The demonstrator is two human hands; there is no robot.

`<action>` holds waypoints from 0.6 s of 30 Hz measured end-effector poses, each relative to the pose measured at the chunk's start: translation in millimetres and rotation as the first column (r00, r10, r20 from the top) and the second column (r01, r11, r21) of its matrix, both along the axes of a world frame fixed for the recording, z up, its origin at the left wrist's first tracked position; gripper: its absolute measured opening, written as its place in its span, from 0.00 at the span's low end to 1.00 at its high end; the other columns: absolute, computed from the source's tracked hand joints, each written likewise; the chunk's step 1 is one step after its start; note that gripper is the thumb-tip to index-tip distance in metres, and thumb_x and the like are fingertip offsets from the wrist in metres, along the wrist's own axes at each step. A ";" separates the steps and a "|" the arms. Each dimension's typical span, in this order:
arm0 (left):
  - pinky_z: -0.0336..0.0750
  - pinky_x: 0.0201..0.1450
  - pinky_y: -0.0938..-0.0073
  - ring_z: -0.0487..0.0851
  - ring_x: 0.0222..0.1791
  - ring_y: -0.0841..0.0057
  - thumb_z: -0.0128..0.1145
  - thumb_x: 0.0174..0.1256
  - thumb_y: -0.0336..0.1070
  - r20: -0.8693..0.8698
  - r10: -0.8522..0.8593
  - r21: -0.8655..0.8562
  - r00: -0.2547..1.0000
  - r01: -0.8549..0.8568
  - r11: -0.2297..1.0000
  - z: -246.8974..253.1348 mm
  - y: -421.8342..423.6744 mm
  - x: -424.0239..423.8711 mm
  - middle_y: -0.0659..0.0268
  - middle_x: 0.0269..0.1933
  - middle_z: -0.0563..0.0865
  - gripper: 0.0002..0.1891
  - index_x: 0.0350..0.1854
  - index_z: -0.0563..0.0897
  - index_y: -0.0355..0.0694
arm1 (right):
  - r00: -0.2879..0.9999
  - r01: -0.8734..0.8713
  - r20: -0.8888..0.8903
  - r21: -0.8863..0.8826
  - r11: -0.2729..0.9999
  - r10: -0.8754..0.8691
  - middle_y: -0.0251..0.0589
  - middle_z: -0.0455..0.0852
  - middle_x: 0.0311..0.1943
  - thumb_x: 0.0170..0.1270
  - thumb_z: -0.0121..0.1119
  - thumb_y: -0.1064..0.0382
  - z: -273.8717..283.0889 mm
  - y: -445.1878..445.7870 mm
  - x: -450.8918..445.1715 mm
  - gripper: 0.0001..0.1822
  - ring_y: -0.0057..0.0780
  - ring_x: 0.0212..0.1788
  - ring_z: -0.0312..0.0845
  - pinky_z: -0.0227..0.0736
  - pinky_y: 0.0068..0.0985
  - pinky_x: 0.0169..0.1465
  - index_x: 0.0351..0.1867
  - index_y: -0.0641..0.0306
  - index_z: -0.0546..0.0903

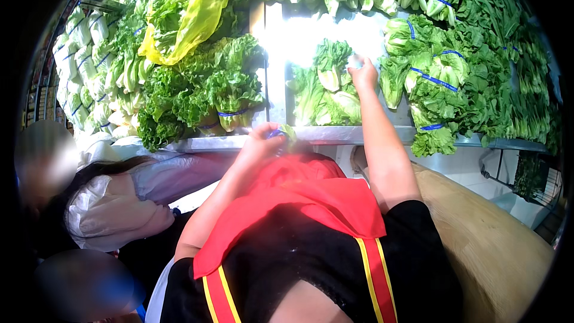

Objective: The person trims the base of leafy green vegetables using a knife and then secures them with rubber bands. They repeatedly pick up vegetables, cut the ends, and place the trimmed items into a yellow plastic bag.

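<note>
My left hand (265, 140) is in front of the display's metal front edge, near the top of the red apron (309, 193). It grips a small bundle with blue tape (274, 133) and a bit of green leaf (288, 132); the fingers hide most of it. Reaching over the display, my right hand (365, 75) has its fingers around a small pale thing (356, 61), too blurred to name. Just left of that hand, a leafy lettuce head (331, 67) stands on other loose lettuce (332, 107).
Curly lettuce bunches with blue tape (233, 103) lie left of the metal divider (275, 72). A yellow plastic bag (206, 13) covers greens behind them. Taped greens (435, 76) are heaped at right. The metal front edge (323, 133) runs across. Other people stand close at left.
</note>
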State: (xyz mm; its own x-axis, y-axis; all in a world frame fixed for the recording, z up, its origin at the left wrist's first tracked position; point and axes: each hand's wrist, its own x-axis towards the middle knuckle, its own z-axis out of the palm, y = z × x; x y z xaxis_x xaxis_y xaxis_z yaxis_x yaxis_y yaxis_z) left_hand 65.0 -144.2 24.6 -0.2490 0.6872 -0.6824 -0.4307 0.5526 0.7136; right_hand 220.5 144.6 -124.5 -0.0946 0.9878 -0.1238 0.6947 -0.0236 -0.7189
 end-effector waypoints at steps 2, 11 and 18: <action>0.79 0.44 0.75 0.84 0.37 0.77 0.56 0.64 0.22 0.015 0.004 -0.002 1.000 -0.004 1.000 0.7 -1.6 1.5 0.64 0.39 0.85 0.09 0.46 0.78 0.38 | 0.997 0.040 -0.070 0.022 0.999 -0.039 0.47 0.87 0.33 0.50 0.71 0.62 -6.5 13.4 -1.2 0.15 0.41 0.36 0.84 0.76 0.32 0.41 0.40 0.60 0.82; 0.77 0.47 0.73 0.83 0.44 0.66 0.62 0.53 0.23 -0.785 -0.347 -0.142 0.514 0.397 0.907 -20.5 22.7 -16.4 0.57 0.52 0.79 0.17 0.47 0.80 0.40 | 0.980 -0.118 0.178 0.197 0.973 0.083 0.53 0.85 0.35 0.48 0.71 0.55 -12.5 33.8 -6.5 0.18 0.46 0.39 0.82 0.74 0.38 0.44 0.40 0.60 0.83; 0.77 0.50 0.59 0.82 0.47 0.52 0.61 0.50 0.27 -0.881 -0.473 -0.393 0.014 0.537 0.747 -80.3 99.1 -30.9 0.49 0.61 0.73 0.15 0.42 0.79 0.37 | 0.993 0.049 -0.111 0.139 0.989 -0.034 0.43 0.84 0.25 0.47 0.71 0.58 -21.4 20.6 11.0 0.16 0.34 0.29 0.81 0.74 0.32 0.36 0.34 0.65 0.81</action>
